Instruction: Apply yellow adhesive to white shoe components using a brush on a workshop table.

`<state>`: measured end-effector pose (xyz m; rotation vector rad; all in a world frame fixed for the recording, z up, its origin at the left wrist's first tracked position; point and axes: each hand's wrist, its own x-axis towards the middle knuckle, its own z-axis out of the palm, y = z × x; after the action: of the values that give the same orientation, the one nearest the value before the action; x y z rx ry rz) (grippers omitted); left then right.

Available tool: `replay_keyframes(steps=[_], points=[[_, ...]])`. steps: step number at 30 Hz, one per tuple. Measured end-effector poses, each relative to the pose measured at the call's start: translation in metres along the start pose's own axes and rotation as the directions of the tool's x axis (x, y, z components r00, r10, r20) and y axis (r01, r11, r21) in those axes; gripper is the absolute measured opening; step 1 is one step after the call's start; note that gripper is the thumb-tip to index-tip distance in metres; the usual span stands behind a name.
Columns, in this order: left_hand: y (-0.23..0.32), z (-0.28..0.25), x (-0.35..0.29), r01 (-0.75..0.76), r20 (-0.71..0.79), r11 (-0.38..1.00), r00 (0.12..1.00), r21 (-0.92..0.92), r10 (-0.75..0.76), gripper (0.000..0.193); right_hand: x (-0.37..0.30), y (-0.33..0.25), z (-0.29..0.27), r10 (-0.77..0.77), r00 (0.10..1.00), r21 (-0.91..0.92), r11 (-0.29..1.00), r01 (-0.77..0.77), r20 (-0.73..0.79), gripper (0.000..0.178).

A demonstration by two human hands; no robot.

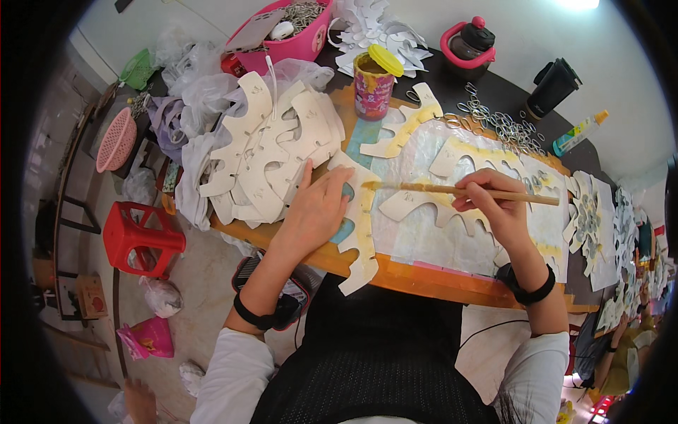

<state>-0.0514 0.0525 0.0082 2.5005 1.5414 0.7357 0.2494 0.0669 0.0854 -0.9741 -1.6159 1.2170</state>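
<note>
My right hand (494, 208) grips a thin brush with a wooden handle (438, 189), held nearly level. The brush's bristles touch the yellow-smeared strip of a curved white cut-out piece (363, 244) with notched edges. My left hand (314, 210) lies over this piece's left edge, fingers stretched out. To its left is a stack of similar white cut-outs (265, 169). More yellow-smeared pieces, such as a notched cut-out (406, 127) and a long cut-out (417, 206), lie on the stained sheet (402, 237). A pink-purple jar (373, 92) with brownish-yellow smears stands beyond, its yellow lid tilted at the rim.
Metal rings (501, 127) lie in a heap at the far right, near a black cup (553, 88) and a glue bottle (579, 134). A pink basin (300, 46) of metal parts stands at the back. A red stool (143, 240) is on the floor at left.
</note>
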Motion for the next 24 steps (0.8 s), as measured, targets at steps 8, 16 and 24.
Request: replay_keyframes(steps=[8, 16, 24], points=[[0.0, 0.001, 0.0, -0.001, -0.009, 1.0, 1.0, -0.005, 0.001, 0.041, 0.005, 0.004, 0.012, 0.035, 0.981, 0.132, 0.991, -0.01, -0.189, 0.02], [0.002, 0.002, 0.0, -0.004, -0.018, 1.0, 1.0, 0.004, 0.004, 0.04, 0.005, 0.021, 0.017, 0.327, 0.913, 0.273, 0.927, -0.259, -0.246, 0.029], [0.002, 0.003, 0.0, 0.009, -0.002, 1.0, 1.0, 0.009, -0.009, 0.04, -0.006, 0.002, 0.012, 0.138, 0.954, 0.122, 0.987, -0.109, -0.267, 0.026]])
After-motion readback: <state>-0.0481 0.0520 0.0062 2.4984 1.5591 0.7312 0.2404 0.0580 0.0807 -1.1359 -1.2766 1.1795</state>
